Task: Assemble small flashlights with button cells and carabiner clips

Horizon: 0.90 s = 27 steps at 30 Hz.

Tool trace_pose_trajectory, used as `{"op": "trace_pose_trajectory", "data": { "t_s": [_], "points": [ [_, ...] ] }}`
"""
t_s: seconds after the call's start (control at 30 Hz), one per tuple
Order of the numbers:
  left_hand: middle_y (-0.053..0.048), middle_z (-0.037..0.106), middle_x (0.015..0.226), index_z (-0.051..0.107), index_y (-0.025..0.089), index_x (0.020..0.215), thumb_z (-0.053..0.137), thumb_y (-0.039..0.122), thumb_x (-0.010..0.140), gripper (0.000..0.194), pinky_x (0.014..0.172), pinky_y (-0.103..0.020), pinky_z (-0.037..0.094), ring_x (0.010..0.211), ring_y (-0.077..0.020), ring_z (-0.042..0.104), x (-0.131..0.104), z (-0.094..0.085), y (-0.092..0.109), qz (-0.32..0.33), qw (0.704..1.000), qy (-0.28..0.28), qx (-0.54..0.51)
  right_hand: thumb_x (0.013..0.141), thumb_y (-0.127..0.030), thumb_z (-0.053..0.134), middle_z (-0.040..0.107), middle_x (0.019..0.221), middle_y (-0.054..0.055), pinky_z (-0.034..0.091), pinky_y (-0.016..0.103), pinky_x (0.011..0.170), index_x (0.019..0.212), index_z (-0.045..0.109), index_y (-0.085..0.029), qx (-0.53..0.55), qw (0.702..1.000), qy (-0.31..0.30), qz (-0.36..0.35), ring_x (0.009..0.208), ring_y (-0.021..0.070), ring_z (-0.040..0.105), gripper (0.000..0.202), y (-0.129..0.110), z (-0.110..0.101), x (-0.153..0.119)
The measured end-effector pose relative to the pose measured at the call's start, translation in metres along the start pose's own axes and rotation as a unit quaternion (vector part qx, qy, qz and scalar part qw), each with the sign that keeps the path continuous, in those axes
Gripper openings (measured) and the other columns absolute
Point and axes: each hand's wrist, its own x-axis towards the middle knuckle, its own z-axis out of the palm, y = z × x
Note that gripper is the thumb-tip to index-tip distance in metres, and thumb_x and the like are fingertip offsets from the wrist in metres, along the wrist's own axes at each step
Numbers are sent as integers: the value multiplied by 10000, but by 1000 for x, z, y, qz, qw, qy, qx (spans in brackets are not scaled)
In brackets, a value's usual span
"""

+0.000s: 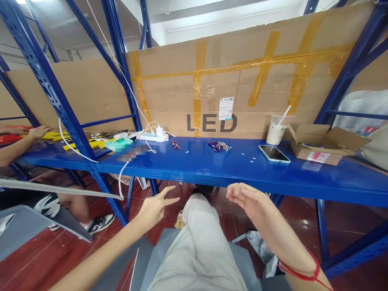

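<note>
both hands empty, below front edge of blue shelf (212, 167). left hand (156, 206) fingers spread, loose; right hand (242, 198) fingers slightly curled, close together, gripping nothing. nearest pieces up on shelf: small clips (176, 145) left of centre, second bunch (218, 146) just right, phone (274, 153) further right. judgement: raise hands clear of edge, pinch one clip, avoid white cable (121, 169).

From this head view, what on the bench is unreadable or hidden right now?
- Blurred patch on the blue shelf: smeared, contents unreadable.
- Open cardboard box: its flaps hide most of the inside.
- White label above the LED lettering: print too small.
- Small red and blue pieces: too small to identify.
- Left hand and right hand hover empty below the shelf edge.
</note>
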Motion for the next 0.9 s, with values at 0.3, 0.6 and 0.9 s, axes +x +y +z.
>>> {"op": "trace_pose_trajectory", "data": {
  "t_s": [0.3, 0.6, 0.9],
  "points": [
    [-9, 698, 980, 709, 215, 791, 459, 248, 882, 268, 459, -179, 425, 484, -53, 596, -2, -8, 42, 91, 974, 207, 13, 855, -345, 474, 552, 795, 12, 411, 216, 753, 680, 547, -207, -16, 1000, -3, -20, 819, 151, 504, 234, -8, 3, -9],
    [-43, 722, 824, 669, 167, 894, 619, 99, 767, 152, 461, -213, 401, 540, -88, 595, -20, -48, 87, 237, 894, 379, 14, 849, -305, 517, 587, 777, 34, 447, 264, 742, 783, 639, -192, -174, 980, -80, -58, 742, 155, 547, 179, -11, 26, -18],
    [-5, 730, 777, 661, 245, 993, 568, 119, 808, 243, 538, -253, 522, 652, -150, 651, -60, -55, 101, 192, 887, 412, 81, 814, -214, 563, 635, 776, 26, 478, 247, 681, 802, 684, -218, -235, 966, -51, -96, 679, 139, 555, 121, -19, 32, -27]
  ]
}}
